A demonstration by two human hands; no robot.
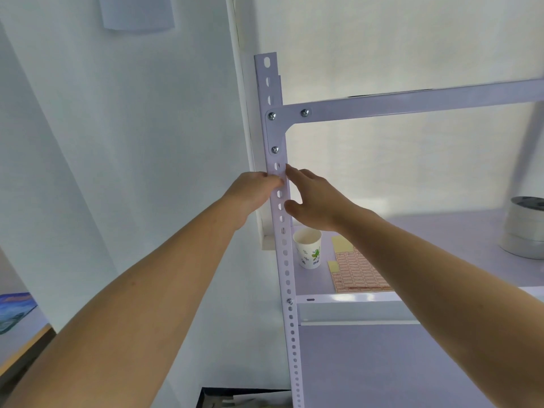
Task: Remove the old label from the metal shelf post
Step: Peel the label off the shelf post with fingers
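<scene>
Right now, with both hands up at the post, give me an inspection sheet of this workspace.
Surface: pale metal shelf board, carrying loose items.
Job's things: white perforated metal shelf post, upright; pale old label on its front between the hands, not yet off.
Clutter: printed paper cup, sheet of red-bordered stickers, yellow backing scraps, silver tape rolls, all on the shelf.
Grippers: left hand fingertips curled at the label, grip unclear; right hand fingers straight, touching the post's edge.
Cables: nothing seen.
Surroundings: white wall; table corner lower left.
</scene>
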